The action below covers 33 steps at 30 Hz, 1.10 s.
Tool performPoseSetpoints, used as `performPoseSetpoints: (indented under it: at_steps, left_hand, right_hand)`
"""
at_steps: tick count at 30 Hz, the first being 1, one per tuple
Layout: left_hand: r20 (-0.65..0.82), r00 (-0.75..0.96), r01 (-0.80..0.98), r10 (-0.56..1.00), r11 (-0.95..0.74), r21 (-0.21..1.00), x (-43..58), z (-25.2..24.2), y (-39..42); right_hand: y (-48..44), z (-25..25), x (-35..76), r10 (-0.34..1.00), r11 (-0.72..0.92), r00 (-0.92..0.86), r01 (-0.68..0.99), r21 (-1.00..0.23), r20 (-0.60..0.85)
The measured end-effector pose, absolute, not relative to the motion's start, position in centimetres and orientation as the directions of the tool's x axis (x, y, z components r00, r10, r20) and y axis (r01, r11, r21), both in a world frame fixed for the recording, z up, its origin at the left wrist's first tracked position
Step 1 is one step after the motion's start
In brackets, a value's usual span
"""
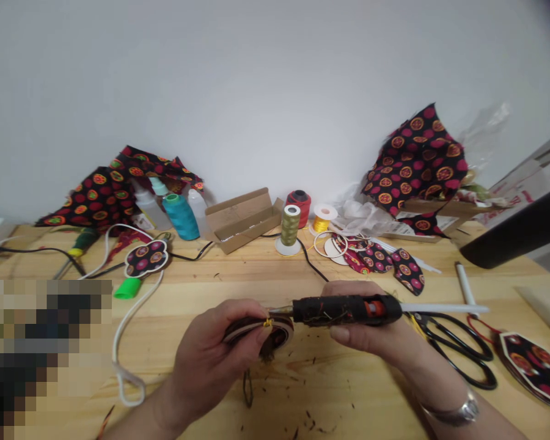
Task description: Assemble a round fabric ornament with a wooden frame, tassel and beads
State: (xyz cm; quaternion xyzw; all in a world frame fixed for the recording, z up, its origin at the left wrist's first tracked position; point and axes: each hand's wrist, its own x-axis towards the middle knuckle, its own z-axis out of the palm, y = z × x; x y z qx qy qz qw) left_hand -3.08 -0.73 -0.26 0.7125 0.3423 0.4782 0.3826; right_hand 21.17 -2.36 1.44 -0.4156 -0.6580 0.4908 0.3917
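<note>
My right hand (371, 324) is closed round a black glue gun (337, 310), with a white glue stick (444, 308) jutting from its back end. The gun's metal nozzle points left and meets, or nearly meets, the edge of a round ornament (282, 336) with pale rims and dark fabric. My left hand (215, 348) pinches this ornament between thumb and fingers. A small yellow thread knot (268, 322) shows at its top edge, close to the nozzle. Below it hangs a thin dark cord loop (248, 388). The hand hides much of the ornament.
Black-handled scissors (461, 345) and a fabric-covered ornament (534, 366) lie at the right. Thread spools (289, 229), an open cardboard box (245, 223) and bottles stand along the wall. A flower-shaped piece (146, 256), green cap (127, 288) and white cord (117, 342) lie left.
</note>
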Motion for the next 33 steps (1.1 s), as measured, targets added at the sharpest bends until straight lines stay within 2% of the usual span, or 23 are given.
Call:
performPoseSetpoints:
  at_steps: [6, 18, 33]
  left_hand:
    - [0.410, 0.317, 0.059, 0.855, -0.449, 0.891, -3.19, -0.47, -0.88]
    - [0.400, 0.289, 0.044, 0.870, -0.430, 0.902, -2.96, -0.39, -0.90]
    - [0.423, 0.318, 0.094, 0.848, -0.473, 0.876, -3.15, -0.41, -0.87]
  right_hand:
    - [-2.39, 1.44, 21.24, 0.936, 0.168, -0.337, 0.171, -0.971, 0.103]
    - [-2.32, 1.46, 21.32, 0.935, 0.173, -0.338, 0.169, -0.970, 0.108]
    - [-2.44, 1.57, 21.25, 0.935, 0.154, -0.340, 0.143, -0.978, 0.097]
